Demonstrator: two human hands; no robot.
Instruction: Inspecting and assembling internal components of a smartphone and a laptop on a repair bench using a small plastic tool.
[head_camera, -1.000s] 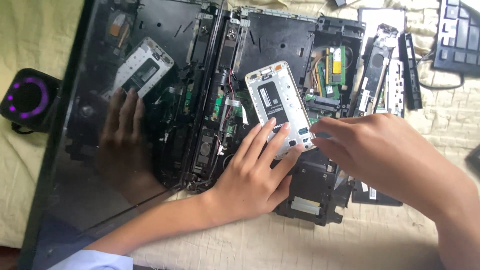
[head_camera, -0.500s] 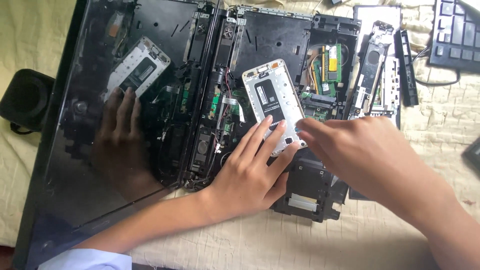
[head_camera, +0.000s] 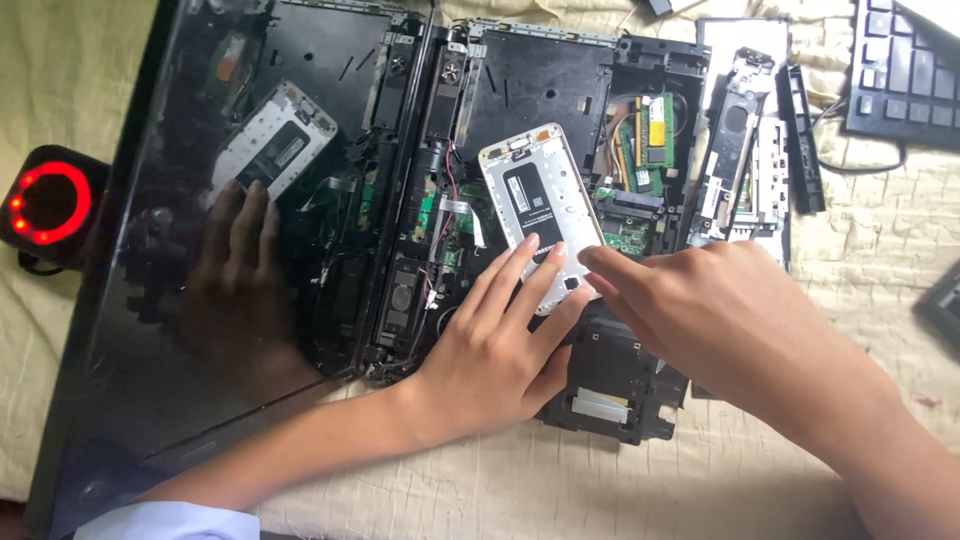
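Note:
A white phone frame (head_camera: 538, 205) with a dark inner panel lies on top of an opened black laptop base (head_camera: 540, 90). My left hand (head_camera: 500, 345) lies flat with its fingers spread, the fingertips pressing on the frame's lower end. From the right, my right hand (head_camera: 715, 310) reaches in, and its fingertips touch the frame's lower right corner. The glossy laptop screen (head_camera: 150, 330) on the left mirrors the phone frame and my left hand.
Green memory modules (head_camera: 650, 140) sit in the laptop base. Loose black and silver phone parts (head_camera: 745, 150) lie to the right on a cream cloth (head_camera: 860, 260). A black keyboard (head_camera: 905, 70) is at the top right. A black device with a red glowing ring (head_camera: 48, 205) stands at the left.
The phone frame and both hands have stayed together, with my right fingertips settling at its lower corner. The ring on the black device now glows red; half a second ago it was dark.

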